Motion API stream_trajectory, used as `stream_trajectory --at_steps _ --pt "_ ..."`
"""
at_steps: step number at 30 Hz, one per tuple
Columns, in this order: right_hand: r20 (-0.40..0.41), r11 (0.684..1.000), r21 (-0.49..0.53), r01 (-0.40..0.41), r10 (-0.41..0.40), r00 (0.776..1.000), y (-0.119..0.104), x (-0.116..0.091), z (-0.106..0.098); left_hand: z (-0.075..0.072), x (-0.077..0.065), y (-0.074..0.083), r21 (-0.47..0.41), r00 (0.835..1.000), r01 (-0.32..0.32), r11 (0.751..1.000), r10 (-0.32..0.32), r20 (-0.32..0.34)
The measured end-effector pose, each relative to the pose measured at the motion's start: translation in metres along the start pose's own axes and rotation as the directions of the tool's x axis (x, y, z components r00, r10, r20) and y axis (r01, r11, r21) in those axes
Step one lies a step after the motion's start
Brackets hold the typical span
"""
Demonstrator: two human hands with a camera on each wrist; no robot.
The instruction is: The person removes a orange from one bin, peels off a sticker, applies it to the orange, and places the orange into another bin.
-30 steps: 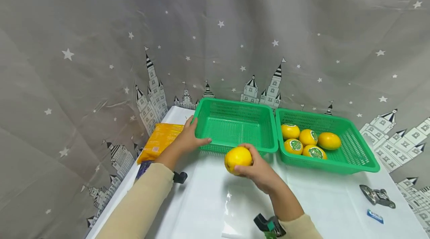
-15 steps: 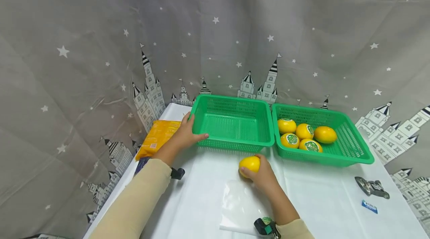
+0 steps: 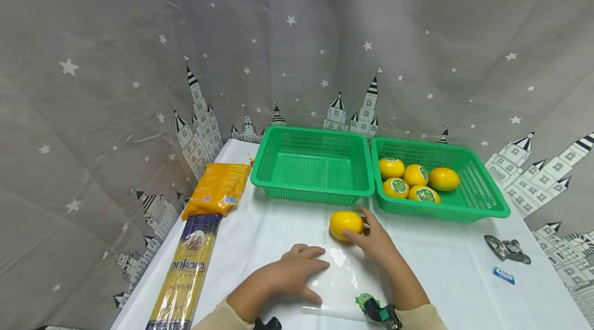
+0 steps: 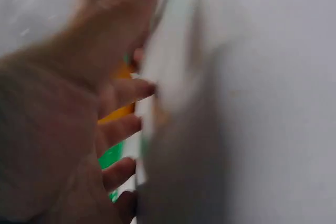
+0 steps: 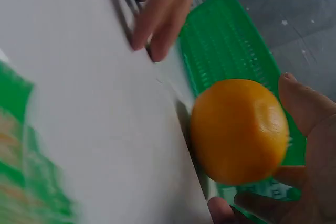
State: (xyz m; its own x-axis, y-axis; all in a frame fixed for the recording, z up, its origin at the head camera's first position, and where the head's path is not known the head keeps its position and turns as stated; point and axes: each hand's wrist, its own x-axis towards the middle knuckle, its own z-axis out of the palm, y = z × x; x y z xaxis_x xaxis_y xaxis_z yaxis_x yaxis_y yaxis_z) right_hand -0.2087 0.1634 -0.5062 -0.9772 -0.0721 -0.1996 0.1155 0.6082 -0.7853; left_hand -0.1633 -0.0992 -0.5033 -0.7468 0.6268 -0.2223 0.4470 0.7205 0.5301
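Note:
A smooth yellow-orange fruit [image 3: 346, 225] sits on the white table in front of the baskets. My right hand [image 3: 378, 240] is around its right side, thumb in front and fingers behind, loosely parted; in the right wrist view gaps show between the fruit [image 5: 239, 131] and the fingers. My left hand [image 3: 297, 270] holds nothing, its fingers spread over the left edge of a clear plastic sheet or bag [image 3: 341, 278] with a green label. The left wrist view is blurred, showing the left hand [image 4: 100, 114] with fingers apart.
A bare green basket [image 3: 315, 193] stands behind; to its right another green basket [image 3: 482, 211] holds several yellow fruits [image 3: 415, 175]. At left lie an orange packet [image 3: 215, 188] and a spaghetti pack [image 3: 185, 268]. A dark toy car [image 3: 507, 249] and small blue packet [image 3: 504, 275] lie right.
My left hand has left the left basket's edge and come down to the plastic, uncovering the spaghetti pack. My right hand has lowered the fruit to the table and loosened around it.

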Motion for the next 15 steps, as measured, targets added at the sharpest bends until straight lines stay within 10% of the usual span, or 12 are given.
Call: stream_trajectory --at_steps 6,15 --pt "-0.018 0.993 -0.106 0.044 -0.046 0.999 0.013 -0.040 -0.031 0.021 0.001 0.007 0.127 0.997 0.056 0.990 -0.061 0.038" --pt "0.391 0.904 -0.376 0.202 -0.043 0.919 0.035 -0.079 -0.028 0.037 0.006 0.012 0.181 0.995 0.090 0.979 -0.084 -0.045"
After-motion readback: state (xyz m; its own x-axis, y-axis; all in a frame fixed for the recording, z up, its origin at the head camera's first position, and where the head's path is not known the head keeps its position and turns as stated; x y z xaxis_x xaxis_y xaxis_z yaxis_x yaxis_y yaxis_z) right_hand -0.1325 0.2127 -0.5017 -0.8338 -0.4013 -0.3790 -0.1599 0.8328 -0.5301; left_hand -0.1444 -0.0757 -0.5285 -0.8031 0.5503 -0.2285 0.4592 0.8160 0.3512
